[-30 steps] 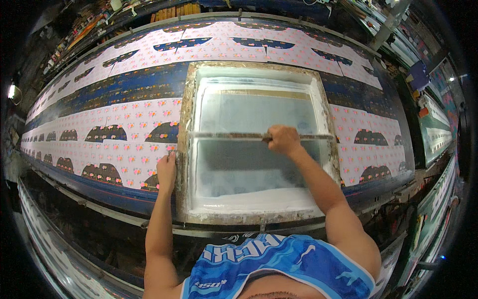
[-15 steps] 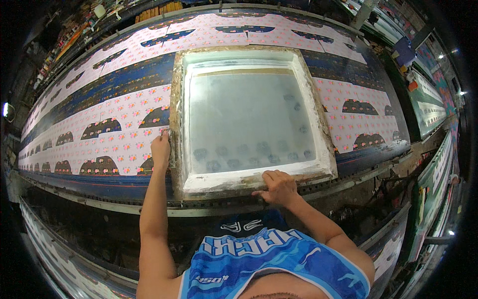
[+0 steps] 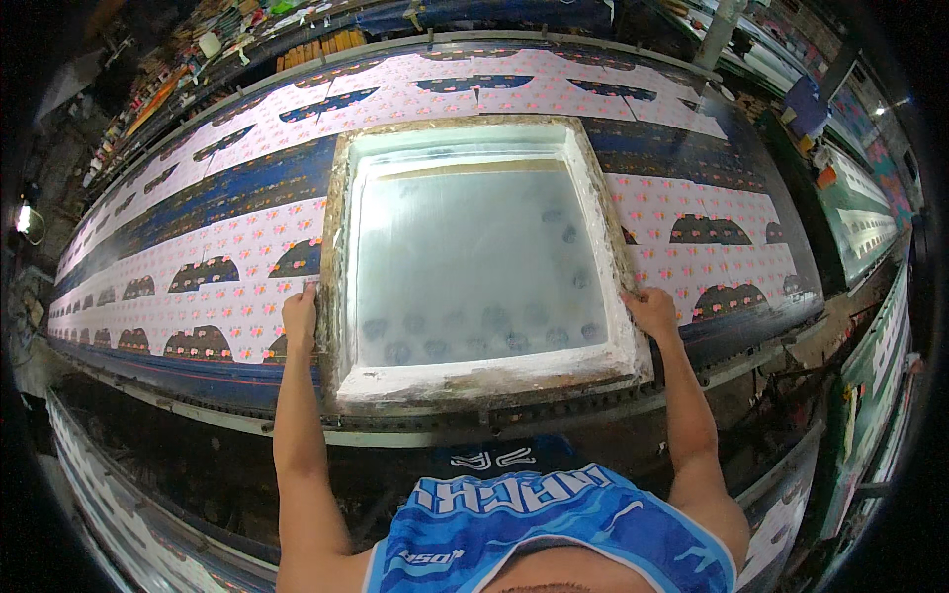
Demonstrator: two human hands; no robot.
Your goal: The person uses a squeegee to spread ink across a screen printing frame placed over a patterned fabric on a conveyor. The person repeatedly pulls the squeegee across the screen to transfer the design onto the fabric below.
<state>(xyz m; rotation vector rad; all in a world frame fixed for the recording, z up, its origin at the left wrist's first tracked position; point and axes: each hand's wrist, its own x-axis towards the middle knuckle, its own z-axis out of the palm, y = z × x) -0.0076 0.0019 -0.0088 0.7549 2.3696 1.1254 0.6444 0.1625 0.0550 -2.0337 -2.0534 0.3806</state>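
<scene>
A screen printing frame, with a white-smeared wooden border and a pale translucent mesh, lies over the long printing table. Dark round motifs show through along the mesh's lower and right edges. My left hand is closed on the frame's left side, its fingertips partly hidden against the wood. My right hand grips the right side at about the same height. Pink flower-printed fabric pieces with dark curved gaps lie flat to the left of the frame, and similar fabric continues on the right.
The dark blue table stretches far to both sides, with a metal rail along its near edge. Another table with pale pieces stands at the right. Cluttered containers and a purple bucket sit beyond the far edge.
My right hand has moved from the frame's near edge to its right side. My left hand stays on the left side. The whole view has shifted slightly.
</scene>
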